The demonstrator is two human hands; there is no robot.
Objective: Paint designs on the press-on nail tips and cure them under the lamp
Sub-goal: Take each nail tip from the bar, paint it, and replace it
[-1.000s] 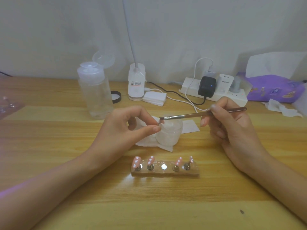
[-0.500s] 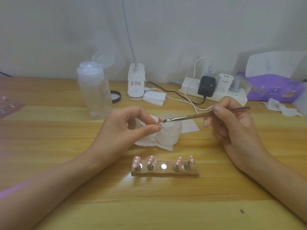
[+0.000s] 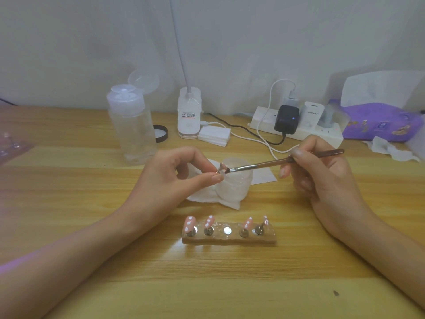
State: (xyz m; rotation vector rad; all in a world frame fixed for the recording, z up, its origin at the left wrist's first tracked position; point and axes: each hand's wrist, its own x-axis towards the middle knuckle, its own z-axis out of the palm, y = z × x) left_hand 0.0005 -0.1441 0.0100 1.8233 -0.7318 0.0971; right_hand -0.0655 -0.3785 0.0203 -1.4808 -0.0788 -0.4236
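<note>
1. Pink nail tip (image 3: 222,166) on its small metal stud is pinched between thumb and index finger of the left hand (image 3: 170,180), and held just above a frosted jar (image 3: 234,189).
2. Right hand (image 3: 322,180) grips a thin nail brush (image 3: 271,164) pen-style, with the fingers curled round the brown handle. The bristle end meets the held tip.
3. The hands are well apart from each other; only the brush bridges them.
4. Tan holder block (image 3: 230,238) lies on the wooden counter (image 3: 69,192), on the person's side of the jar.
5. Four dotted nail tips (image 3: 190,222), pink with white spots, stand on the block, two at its left end and two at its right. The middle spot shows only a shiny metal disc (image 3: 227,230).
6. The jar sits on a crumpled white tissue (image 3: 202,199). Its contents can't be made out through the frosted wall.
7. Along the wall, left to right:
   - clear pump bottle (image 3: 132,127), flip cap open
   - black ring lid (image 3: 161,134)
   - white lamp base (image 3: 189,113), with its neck rising out of frame
   - stack of white pads (image 3: 215,135)
   - power strip (image 3: 322,134) carrying a black charger (image 3: 286,119) and white plugs
   - purple tissue pack (image 3: 379,122)
</note>
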